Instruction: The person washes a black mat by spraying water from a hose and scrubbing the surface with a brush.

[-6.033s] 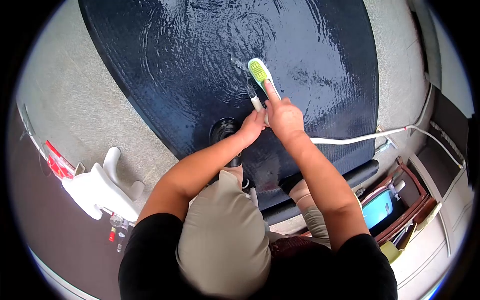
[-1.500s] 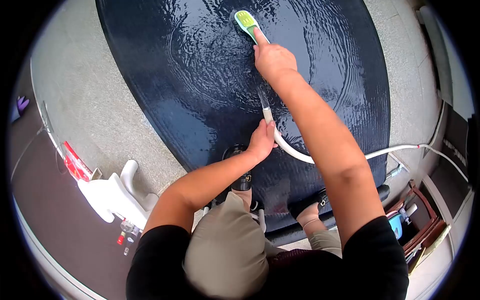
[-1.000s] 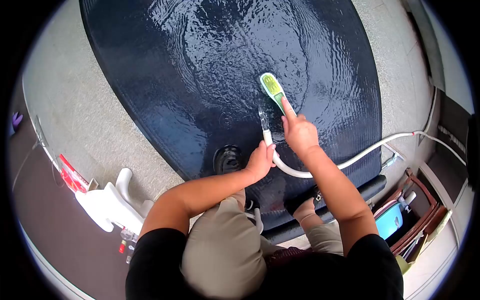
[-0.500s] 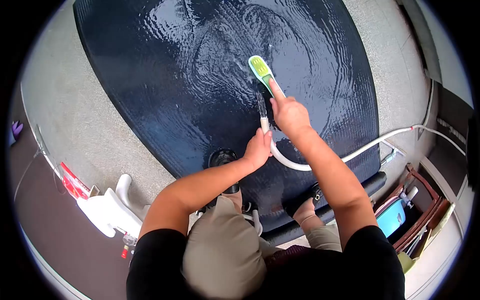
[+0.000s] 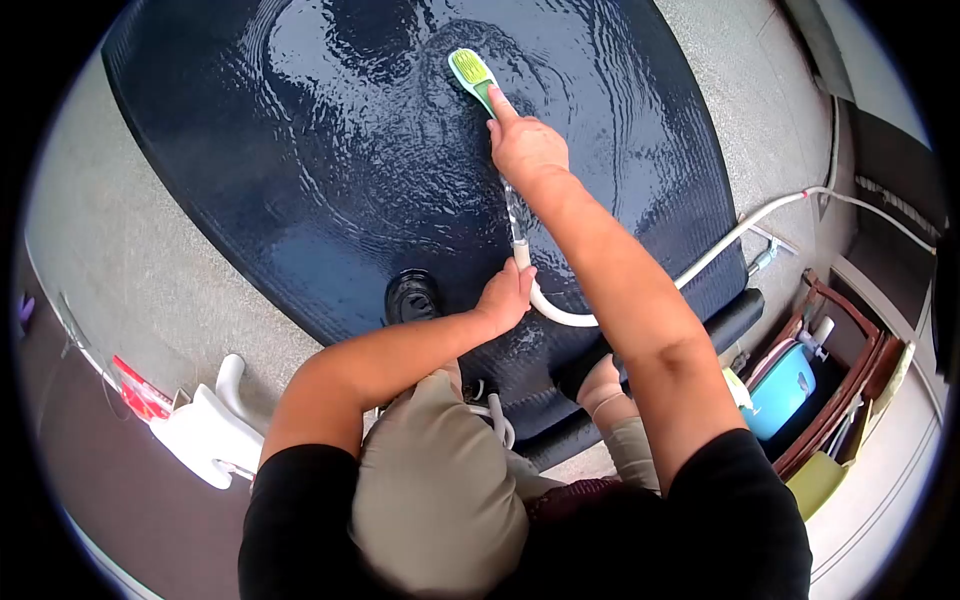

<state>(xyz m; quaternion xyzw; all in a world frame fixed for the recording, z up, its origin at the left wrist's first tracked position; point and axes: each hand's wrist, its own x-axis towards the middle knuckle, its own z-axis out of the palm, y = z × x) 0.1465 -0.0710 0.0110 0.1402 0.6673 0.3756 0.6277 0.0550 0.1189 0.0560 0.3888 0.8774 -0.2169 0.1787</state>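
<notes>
My right hand (image 5: 528, 150) grips the handle of a green-and-white scrubbing brush (image 5: 470, 70), index finger stretched along its back. The brush lies at the surface of a wet black ribbed mat (image 5: 250, 200), with ripples of water around it. Closer to my body, my left hand (image 5: 505, 298) is closed around a white hose (image 5: 565, 317) near its end. Clear water streams from the hose mouth onto the mat, passing just below my right hand. My dark shoe (image 5: 412, 297) stands on the mat beside my left forearm.
The hose runs right across the mat edge to the wall. A brown wooden crate (image 5: 855, 370) at the right holds a blue basin (image 5: 780, 393). White plastic piping (image 5: 230, 385) and a white object with a red part (image 5: 195, 430) stand at the left on rough concrete floor (image 5: 130, 260).
My right hand has pushed the brush forward and slightly left over the mat. The left hand and hose shifted only a little in view, and water keeps flowing.
</notes>
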